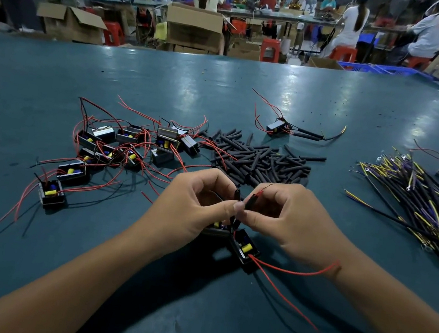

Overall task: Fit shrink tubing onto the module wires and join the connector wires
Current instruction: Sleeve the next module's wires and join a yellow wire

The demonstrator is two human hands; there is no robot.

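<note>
While the work is going on: a person is sitting at a teal worktop [252, 86], both hands meeting at the centre.
Progress: one finished module [276, 128], tubing fitted and cable joined, is lying apart at the far side; I judge the job is only beginning.
Remaining: a heap of untreated modules [119, 146] is waiting on the left, loose tubing pieces [259, 157] are piled in the middle, connector wires [418, 205] are lying on the right.
Left hand [193, 202]: fingers are curling, pinching a black tube between thumb and forefinger.
Right hand [284, 217]: fingers are pinching a red wire [261, 192] and tube, seemingly threading them.
Current module [244, 250]: is resting on the worktop just beneath the hands, red leads trailing toward the viewer.
</note>
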